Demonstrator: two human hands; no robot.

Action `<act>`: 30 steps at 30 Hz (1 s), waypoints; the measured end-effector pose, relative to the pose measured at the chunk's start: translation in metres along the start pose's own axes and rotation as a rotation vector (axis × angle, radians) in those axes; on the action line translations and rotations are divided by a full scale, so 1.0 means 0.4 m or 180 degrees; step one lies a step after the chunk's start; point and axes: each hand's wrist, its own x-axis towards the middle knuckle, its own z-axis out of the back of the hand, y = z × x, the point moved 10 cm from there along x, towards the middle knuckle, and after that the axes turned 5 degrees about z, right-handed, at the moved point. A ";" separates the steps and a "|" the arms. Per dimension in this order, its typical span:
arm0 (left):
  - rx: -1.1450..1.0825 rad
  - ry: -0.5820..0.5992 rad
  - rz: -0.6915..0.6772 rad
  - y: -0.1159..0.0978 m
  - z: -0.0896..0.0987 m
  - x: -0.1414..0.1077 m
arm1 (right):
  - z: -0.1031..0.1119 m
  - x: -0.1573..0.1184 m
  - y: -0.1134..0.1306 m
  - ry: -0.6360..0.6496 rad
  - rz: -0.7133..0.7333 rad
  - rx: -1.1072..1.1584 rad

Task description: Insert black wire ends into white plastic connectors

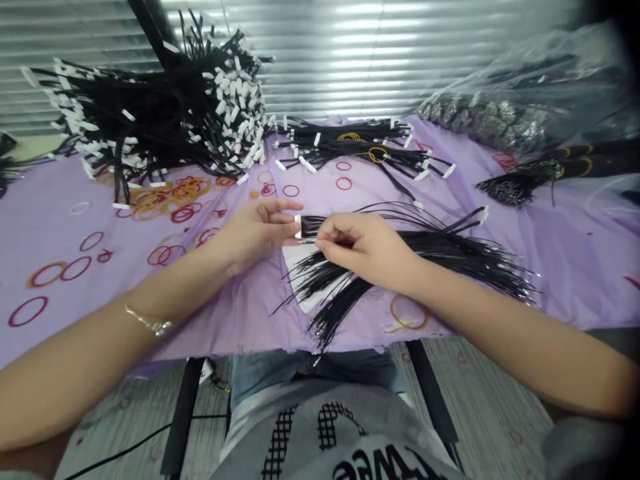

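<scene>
Pinching a wire close to the connector

From the head view, we hold the white connector point(299, 227) in our left hand point(257, 230), thumb and fingertips closed on it, over the near middle of the purple cloth point(240, 320). Black wires run from it toward our right hand point(365, 250), whose thumb and forefinger are pinched together on what looks like one wire point(309, 241) near its end. Our fingers hide part of it, so we cannot tell whether the tip touches the connector.

Done well, we judge, this calls for a steady left pinch with the connector's face square to the wire, and a right pinch short of the tip so the thin wire does not bow. The loose wires point(450, 250) fan out under our right hand, partly over a white sheet point(294, 259); a sleeve-light touch there should avoid snagging strands.
</scene>
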 end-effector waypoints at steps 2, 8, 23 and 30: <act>0.0190 0.0057 0.0000 0.012 -0.004 -0.012 | 0.000 0.000 -0.027 -0.0001 -0.0265 0.0231; 0.0337 0.0501 0.0026 0.028 -0.015 -0.007 | 0.003 -0.004 -0.101 0.0035 -0.0937 0.0282; 0.0479 0.0560 0.0191 0.060 -0.031 -0.003 | 0.008 0.001 -0.100 0.0006 -0.0804 -0.0382; 0.0484 0.0574 0.0244 0.064 -0.027 0.000 | 0.010 0.004 -0.094 -0.0009 -0.0709 -0.0407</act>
